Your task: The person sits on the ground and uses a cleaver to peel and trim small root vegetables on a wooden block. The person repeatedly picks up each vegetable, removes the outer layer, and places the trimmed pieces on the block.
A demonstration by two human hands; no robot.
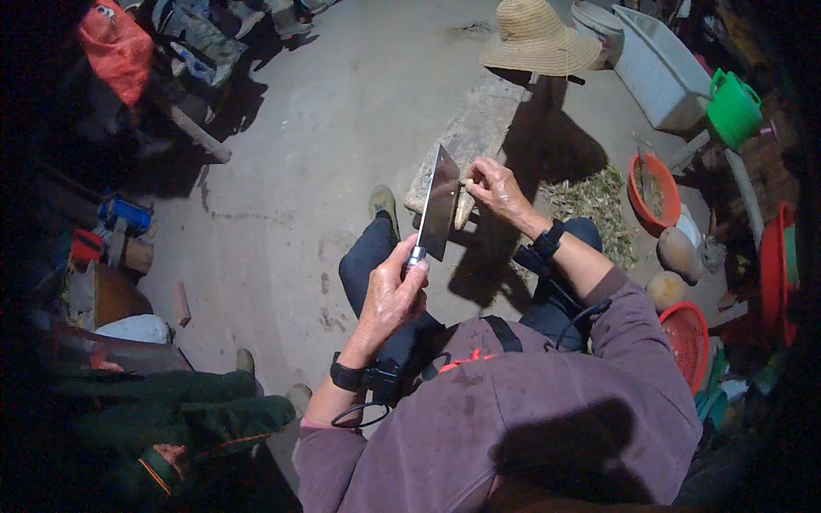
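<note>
My left hand point(394, 285) grips the handle of a cleaver point(439, 205), its broad metal blade pointing up and away from me. To the right of the blade, my right hand point(494, 186) pinches a small pale piece point(468, 183) between thumb and fingers; what it is I cannot tell. Both hands are over the near end of a worn wooden bench point(471, 138), between my knees. Just below my right fingertips is a pale, rough, elongated thing point(464, 210) at the bench's end.
A straw hat point(535, 38) rests at the bench's far end. On the right are green scraps point(593, 205), an orange bowl point(654, 189), a green watering can or jug point(733, 109), a white tub point(667, 70) and a red colander point(686, 343). A person in dark green clothing point(173, 410) is at lower left.
</note>
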